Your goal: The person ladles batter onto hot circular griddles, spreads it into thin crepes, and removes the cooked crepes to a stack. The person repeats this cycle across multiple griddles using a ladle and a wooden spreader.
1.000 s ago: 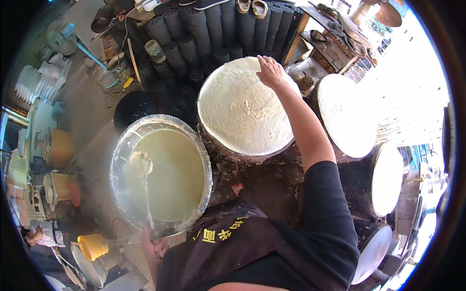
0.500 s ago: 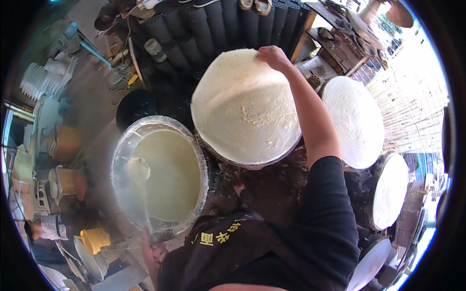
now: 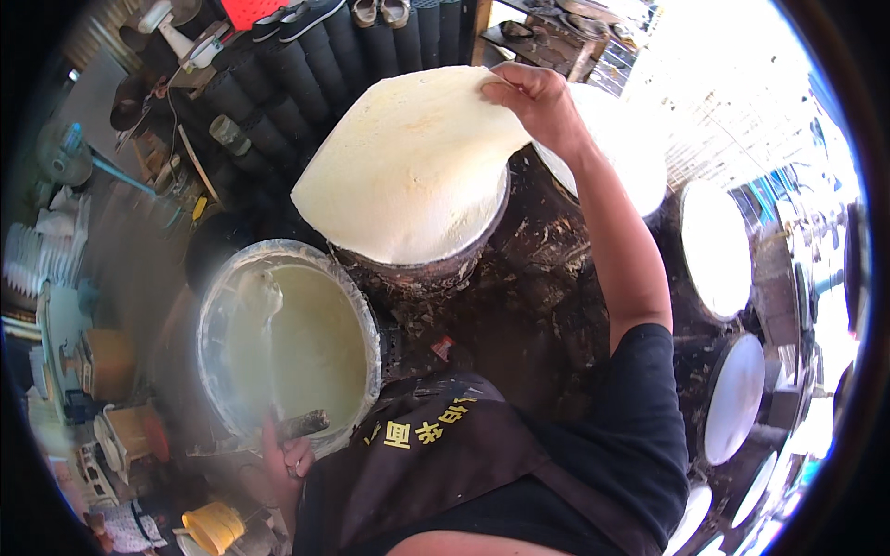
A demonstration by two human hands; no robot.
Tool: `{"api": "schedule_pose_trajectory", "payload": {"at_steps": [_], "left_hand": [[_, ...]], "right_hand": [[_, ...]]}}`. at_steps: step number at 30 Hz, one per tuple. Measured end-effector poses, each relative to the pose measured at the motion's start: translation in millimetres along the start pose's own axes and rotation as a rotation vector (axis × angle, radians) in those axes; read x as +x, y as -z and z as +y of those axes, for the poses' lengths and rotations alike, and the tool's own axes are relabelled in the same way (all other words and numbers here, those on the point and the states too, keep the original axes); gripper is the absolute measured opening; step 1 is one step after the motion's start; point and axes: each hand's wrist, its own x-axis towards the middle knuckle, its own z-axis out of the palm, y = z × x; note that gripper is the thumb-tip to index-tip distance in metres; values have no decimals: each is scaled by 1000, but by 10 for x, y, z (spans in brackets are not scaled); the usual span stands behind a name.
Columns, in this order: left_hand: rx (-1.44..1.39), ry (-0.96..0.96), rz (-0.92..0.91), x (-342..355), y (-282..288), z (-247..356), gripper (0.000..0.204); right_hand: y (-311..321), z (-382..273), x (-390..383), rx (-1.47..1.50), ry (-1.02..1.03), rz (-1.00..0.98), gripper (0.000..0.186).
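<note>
My right hand (image 3: 535, 100) pinches the far right edge of a large, thin, pale pancake (image 3: 408, 153). That edge is raised, and the sheet covers most of a round griddle on a dark drum-shaped stove (image 3: 417, 276). At the lower left, my left hand (image 3: 289, 459) is closed around a long pale stick tool (image 3: 273, 343), whose far end is coated in batter and lies over a tub. A short dark cylinder (image 3: 306, 423) sticks out beside that hand; whether it belongs to the tool I cannot tell. The wide tub (image 3: 371, 324) holds thin, greenish-white batter.
More round griddles with pale tops, one (image 3: 717, 248) and another (image 3: 734, 398), curve down the right side. Black cylinders (image 3: 320, 60) stand in a row behind, with shoes (image 3: 380, 12) on top. A yellow container (image 3: 213, 528) sits at the lower left.
My right hand has drawn the pancake's edge up and the sheet now folds at the right, showing a smooth face. The view has shifted to the right. My left hand keeps its hold.
</note>
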Motion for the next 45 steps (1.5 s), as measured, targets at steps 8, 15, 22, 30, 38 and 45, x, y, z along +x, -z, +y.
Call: {"api": "schedule_pose_trajectory", "payload": {"at_steps": [8,15,22,30,38,45], "left_hand": [[39,151,-450,220,751,312,32],[76,243,-558,342,1002,476,36],[-18,606,-962,979,1226,471,47],[19,535,-664,418,613,35,38],[515,-51,-802,63,532,-502,23],[1316,-670,-798,698,609,-466,44]], "right_hand": [[294,-1892,-1646,-412,69,372,8],[288,-2412,-3383,-672,-271,531,4],[237,-3023,-5594,-692,-818,901,7],[177,-4198,-10137,-589,-1065,1485,22],[478,-6255,-9858,-1261,-1370,1447,17],[-644,-5415,-9661,-1393,-1420,1352,9]]}}
